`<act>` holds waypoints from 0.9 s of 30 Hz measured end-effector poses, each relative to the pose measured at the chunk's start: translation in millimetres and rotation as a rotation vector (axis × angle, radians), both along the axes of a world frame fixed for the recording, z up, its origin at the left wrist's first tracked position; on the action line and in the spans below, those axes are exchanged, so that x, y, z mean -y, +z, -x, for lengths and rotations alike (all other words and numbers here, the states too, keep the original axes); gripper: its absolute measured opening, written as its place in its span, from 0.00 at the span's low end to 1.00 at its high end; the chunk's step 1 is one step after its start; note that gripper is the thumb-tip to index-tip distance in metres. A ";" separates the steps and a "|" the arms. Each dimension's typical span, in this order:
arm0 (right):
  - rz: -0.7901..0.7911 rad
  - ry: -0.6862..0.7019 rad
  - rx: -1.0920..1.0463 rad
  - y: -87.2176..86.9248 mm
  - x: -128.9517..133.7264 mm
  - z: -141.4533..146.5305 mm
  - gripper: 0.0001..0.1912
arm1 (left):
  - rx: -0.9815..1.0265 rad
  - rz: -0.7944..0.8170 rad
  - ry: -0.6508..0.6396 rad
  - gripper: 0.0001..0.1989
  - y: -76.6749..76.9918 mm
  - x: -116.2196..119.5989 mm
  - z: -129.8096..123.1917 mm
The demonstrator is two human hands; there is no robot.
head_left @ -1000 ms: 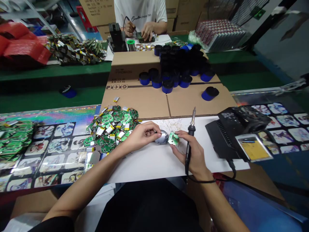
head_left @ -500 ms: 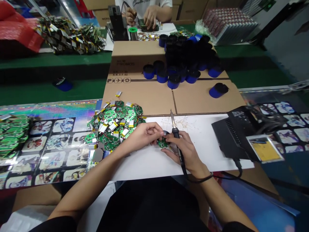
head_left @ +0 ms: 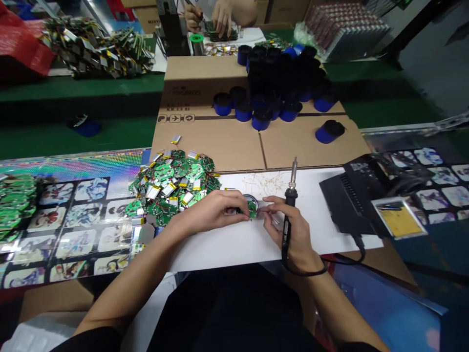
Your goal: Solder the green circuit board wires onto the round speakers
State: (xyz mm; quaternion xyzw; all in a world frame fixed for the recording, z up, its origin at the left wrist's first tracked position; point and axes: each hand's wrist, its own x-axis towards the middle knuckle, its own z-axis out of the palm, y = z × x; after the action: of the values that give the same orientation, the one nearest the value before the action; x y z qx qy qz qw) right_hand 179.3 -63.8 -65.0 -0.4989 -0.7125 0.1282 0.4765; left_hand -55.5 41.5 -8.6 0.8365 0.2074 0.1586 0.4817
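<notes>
My left hand (head_left: 230,210) is closed on the left side of a small green circuit board (head_left: 252,208), which sits against a round dark-rimmed part. In my right hand (head_left: 293,225) a soldering iron (head_left: 289,200) stands upright, its metal tip pointing away from me and up. The thumb and forefinger of that hand pinch a thin, light piece at the board's right side; I cannot make out what it is. Left of my hands lies a heap of green circuit boards (head_left: 164,171) with small silver batteries on them.
Blue-and-black round housings (head_left: 262,119) stand on a cardboard sheet (head_left: 227,151) ahead. At right are a black soldering station (head_left: 340,205) and a tray with a yellow sponge (head_left: 399,219). Thin wire scraps (head_left: 267,183) litter the white sheet. A co-worker's hands (head_left: 222,17) work across the table.
My right hand has drawn back to the right from the board, and the soldering iron has moved right with it. More of the board and its round rim shows. The view has shifted slightly.
</notes>
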 end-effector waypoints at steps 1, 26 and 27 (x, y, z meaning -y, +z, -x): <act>-0.023 0.004 0.027 3.8 -5.5 -1.7 0.25 | -0.002 -0.010 -0.007 0.05 0.2 0.0 0.1; 0.116 0.003 -0.314 21.8 -4.7 25.3 0.21 | 0.072 -0.034 0.220 0.04 -1.9 7.2 -5.3; 0.139 -0.007 -0.343 21.5 -5.4 27.2 0.21 | 0.077 -0.035 0.227 0.04 -2.3 7.2 -5.4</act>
State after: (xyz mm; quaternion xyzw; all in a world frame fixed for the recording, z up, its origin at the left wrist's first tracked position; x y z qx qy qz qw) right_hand 152.0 -58.4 -43.5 -0.5038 -0.6084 0.2587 0.5560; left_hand -50.1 34.3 -11.0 0.8093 0.2791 0.2478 0.4535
